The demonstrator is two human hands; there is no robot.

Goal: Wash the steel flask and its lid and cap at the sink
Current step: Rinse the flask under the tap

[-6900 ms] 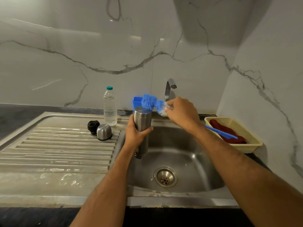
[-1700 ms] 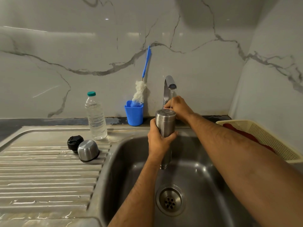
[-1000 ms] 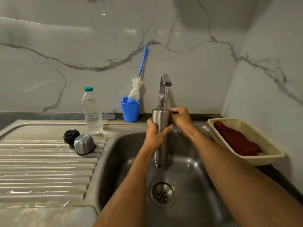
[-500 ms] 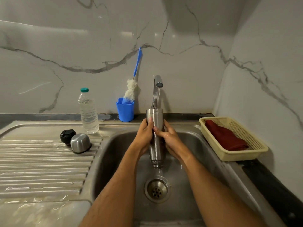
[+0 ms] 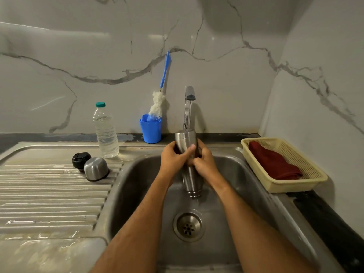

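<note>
- Steel is what the flask (image 5: 186, 141) is made of, and it stands upright over the sink (image 5: 137, 184), right under the tap (image 5: 189, 95).
- A thin line of water runs from the tap into the open top of the flask, just above the fingers.
- The left hand (image 5: 173, 156) wraps its fingers (image 5: 190, 149) round the upper part of the flask and grips it.
- The right hand (image 5: 204, 162) holds the flask from the other side, fingers curled round it, touching the left hand.
- The bottom of the flask sticks out below both hands, above the drain (image 5: 188, 225).
- I think the step now is rinsing the flask, inside and out.
- The black lid (image 5: 80, 159) and the steel cap (image 5: 96, 168) sit side by side on the ridged drainboard (image 5: 49, 194), well to the left of the fingers. They are not in the water, so I think they are not rinsed yet.
- The brush (image 5: 157, 103) stands in a blue cup (image 5: 150, 131), behind and to the left of the fingers.
- A clear bottle (image 5: 105, 133) stands further left.
- A yellow basket (image 5: 315, 174) with a red cloth (image 5: 273, 164) sits on the desk, well to the right of the fingers.
- Next, I think the flask must be tipped to pour the water out. The wet steel may be slippery, so the grip should be firm.
- Then one hand must reach left for the lid or the cap.
</note>
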